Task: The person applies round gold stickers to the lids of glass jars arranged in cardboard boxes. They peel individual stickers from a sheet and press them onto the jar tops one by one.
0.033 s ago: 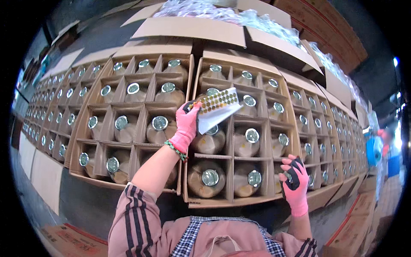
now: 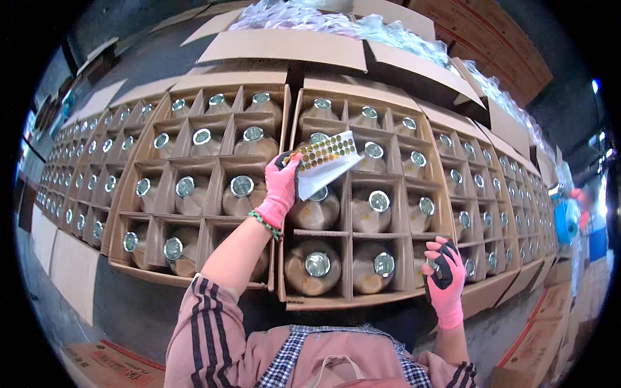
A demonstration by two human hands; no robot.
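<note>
My left hand (image 2: pixel 283 184), in a pink glove with black parts and bare fingertips, pinches the corner of a white sticker sheet (image 2: pixel 326 152). Rows of small round gold stickers cover part of the sheet, and its lower part is folded. It hangs over the middle of a divided cardboard box (image 2: pixel 317 301) of large round bottles with silvery tops. One bottle (image 2: pixel 317 265) stands upright in the front left compartment. At the front right compartment, my right hand (image 2: pixel 446 275), gloved alike, has its fingers curled in over a bottle top. What sits between those fingers is mostly hidden.
More divided boxes of bottles line up on the left (image 2: pixel 194 278) and right (image 2: pixel 482 294). Behind them, open cartons (image 2: pixel 284 48) hold crumpled clear plastic (image 2: pixel 310 18). Flattened cardboard (image 2: pixel 113 365) lies low at the left. A blurred person in blue (image 2: pixel 568 218) is at the far right.
The view has shifted very slightly. Both hands and the sticker sheet keep nearly the same places over the box.
</note>
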